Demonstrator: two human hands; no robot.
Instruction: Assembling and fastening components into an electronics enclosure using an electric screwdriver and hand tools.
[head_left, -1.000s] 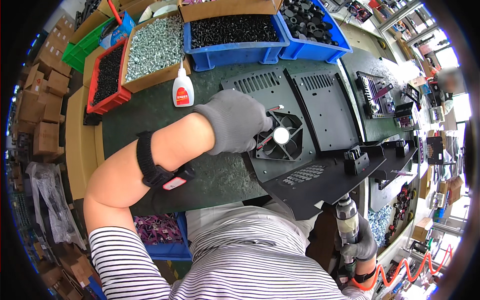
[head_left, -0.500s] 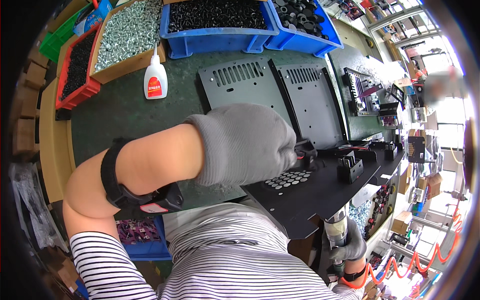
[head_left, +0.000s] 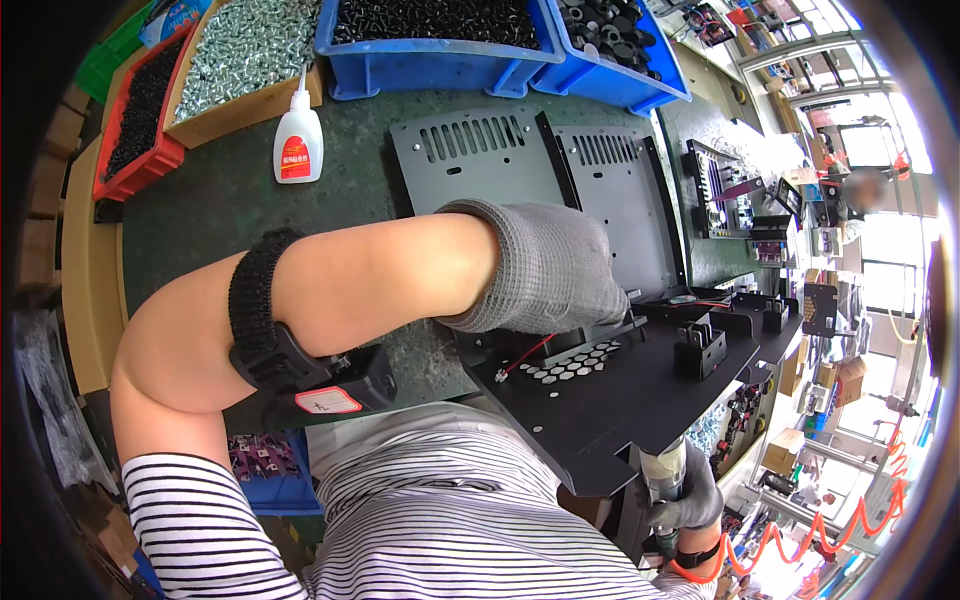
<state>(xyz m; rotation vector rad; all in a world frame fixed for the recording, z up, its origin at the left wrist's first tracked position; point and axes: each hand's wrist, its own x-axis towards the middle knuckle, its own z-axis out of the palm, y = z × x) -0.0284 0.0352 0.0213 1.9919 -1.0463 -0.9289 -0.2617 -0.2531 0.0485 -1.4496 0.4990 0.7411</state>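
Black fan (head_left: 628,327) sits near the middle of the frame, mostly hidden under a grey glove, its red lead ending in a small white connector (head_left: 501,376) on a dark, matt panel (head_left: 640,400) with hexagonal holes. Pale lettering marks the red label (head_left: 296,157) of a white bottle (head_left: 298,128) at upper left; a red-edged white tag (head_left: 328,400), lower left, bears a mark. The left hand (head_left: 560,265) grasps the fan, fingers curled at its edge; the right hand (head_left: 692,498), lower right, is wrapped around a power tool (head_left: 664,472)
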